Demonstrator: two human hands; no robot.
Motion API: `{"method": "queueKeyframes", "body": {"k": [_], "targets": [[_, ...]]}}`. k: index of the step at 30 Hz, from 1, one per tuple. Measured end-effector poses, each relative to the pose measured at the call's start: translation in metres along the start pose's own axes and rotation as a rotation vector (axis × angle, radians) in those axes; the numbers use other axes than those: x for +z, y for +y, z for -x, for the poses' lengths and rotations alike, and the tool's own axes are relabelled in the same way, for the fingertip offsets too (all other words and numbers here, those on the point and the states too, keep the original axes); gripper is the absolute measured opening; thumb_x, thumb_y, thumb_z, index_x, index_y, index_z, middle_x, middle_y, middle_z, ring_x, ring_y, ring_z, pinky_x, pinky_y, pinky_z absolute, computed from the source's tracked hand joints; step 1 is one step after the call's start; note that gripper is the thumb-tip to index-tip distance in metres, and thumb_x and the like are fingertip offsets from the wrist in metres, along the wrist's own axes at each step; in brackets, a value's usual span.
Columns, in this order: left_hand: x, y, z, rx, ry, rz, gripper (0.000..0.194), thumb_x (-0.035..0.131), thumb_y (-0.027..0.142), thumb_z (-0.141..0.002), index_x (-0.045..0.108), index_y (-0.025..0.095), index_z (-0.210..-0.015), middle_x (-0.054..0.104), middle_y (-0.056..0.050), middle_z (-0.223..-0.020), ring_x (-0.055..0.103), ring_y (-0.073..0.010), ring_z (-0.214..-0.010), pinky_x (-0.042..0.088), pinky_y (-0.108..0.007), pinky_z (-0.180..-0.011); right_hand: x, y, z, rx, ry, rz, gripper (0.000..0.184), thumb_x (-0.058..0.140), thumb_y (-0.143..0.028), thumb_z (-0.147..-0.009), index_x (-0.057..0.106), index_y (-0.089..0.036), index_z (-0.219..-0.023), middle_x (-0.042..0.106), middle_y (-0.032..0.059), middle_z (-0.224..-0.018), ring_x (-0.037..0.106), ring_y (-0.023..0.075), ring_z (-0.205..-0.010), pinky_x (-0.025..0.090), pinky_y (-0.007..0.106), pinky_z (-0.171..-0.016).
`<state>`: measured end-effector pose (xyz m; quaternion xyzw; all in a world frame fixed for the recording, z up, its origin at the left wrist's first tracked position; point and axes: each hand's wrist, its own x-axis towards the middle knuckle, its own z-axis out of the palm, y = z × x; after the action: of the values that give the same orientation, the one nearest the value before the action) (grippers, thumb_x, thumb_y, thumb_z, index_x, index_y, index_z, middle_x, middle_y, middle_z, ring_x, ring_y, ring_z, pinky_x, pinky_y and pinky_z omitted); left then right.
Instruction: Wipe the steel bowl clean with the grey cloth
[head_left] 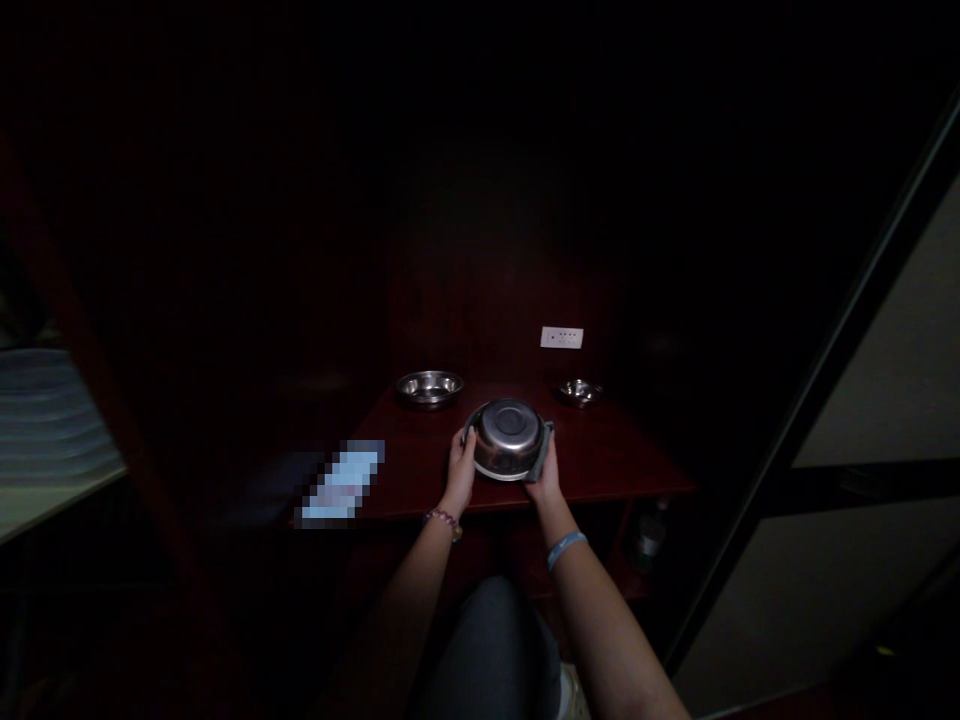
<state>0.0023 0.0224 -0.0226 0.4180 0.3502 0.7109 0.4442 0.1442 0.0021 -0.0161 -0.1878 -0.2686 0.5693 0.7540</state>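
A shiny metal bowl point(508, 440) is held bottom side up over the front of a dark red shelf, between my two hands. My left hand point(462, 465) grips its left side, thumb along the wall and the fingers mostly hidden. On the opposite side, my right hand point(547, 470) is closed around a grey cloth point(541, 452) pressed to the bowl. A dark strip curves round the bowl's upper left edge; I cannot tell whether it is cloth or rim.
On the red shelf point(645, 465), a wide metal bowl point(430, 388) stands back left and a smaller metal bowl point(580, 393) back right. A white socket panel point(562, 338) is on the back wall. A blurred-out bright object point(343, 485) lies front left. Below right stands a bottle point(649, 540).
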Motion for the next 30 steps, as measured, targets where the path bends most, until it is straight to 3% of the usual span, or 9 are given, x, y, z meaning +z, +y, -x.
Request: {"method": "queueKeyframes", "body": {"k": [4,9,12,24,30], "targets": [[0.001,0.003,0.002,-0.018,0.016,0.05,0.039,0.059,0.045,-0.098,0.069,0.018,-0.125,0.066,-0.015,-0.143,0.057,-0.0269,-0.139,0.037,-0.044,-0.123,-0.001,0.001,0.0,0.009,-0.036,0.047,0.052,0.042,-0.061,-0.1,0.076,-0.024,-0.116,0.077,0.0047,-0.128,0.07,0.0221,-0.124,0.047,0.045,-0.118],[0.001,0.007,0.003,0.05,-0.053,0.076,0.041,0.055,0.041,-0.099,0.069,0.017,-0.13,0.066,-0.014,-0.144,0.06,-0.0271,-0.136,0.037,-0.045,-0.123,-0.003,0.003,-0.001,0.007,-0.053,0.051,0.054,0.041,-0.062,-0.101,0.076,-0.024,-0.116,0.078,0.0038,-0.126,0.07,0.0216,-0.125,0.045,0.046,-0.12],[0.0,0.005,0.002,0.074,-0.034,0.046,0.041,0.054,0.041,-0.099,0.07,0.017,-0.129,0.068,-0.015,-0.142,0.06,-0.0282,-0.136,0.036,-0.047,-0.124,-0.004,0.003,-0.001,0.02,-0.067,0.04,0.052,0.041,-0.062,-0.101,0.075,-0.025,-0.117,0.077,0.0024,-0.127,0.07,0.0213,-0.125,0.044,0.046,-0.121],[-0.003,-0.005,-0.005,-0.008,0.043,0.073,0.035,0.057,0.032,-0.095,0.072,0.015,-0.122,0.07,-0.015,-0.137,0.061,-0.0278,-0.135,0.04,-0.047,-0.121,0.001,0.0,0.004,0.033,0.016,0.05,0.048,0.044,-0.057,-0.1,0.076,-0.023,-0.11,0.08,0.0084,-0.118,0.072,0.0228,-0.12,0.05,0.047,-0.114],[-0.004,-0.002,-0.004,-0.045,0.051,0.078,0.032,0.058,0.031,-0.093,0.074,0.016,-0.116,0.075,-0.014,-0.127,0.066,-0.0284,-0.128,0.041,-0.05,-0.12,0.004,-0.002,0.002,0.044,0.022,-0.002,0.044,0.045,-0.053,-0.099,0.078,-0.023,-0.102,0.082,0.0049,-0.109,0.073,0.0222,-0.117,0.047,0.046,-0.118]]}}
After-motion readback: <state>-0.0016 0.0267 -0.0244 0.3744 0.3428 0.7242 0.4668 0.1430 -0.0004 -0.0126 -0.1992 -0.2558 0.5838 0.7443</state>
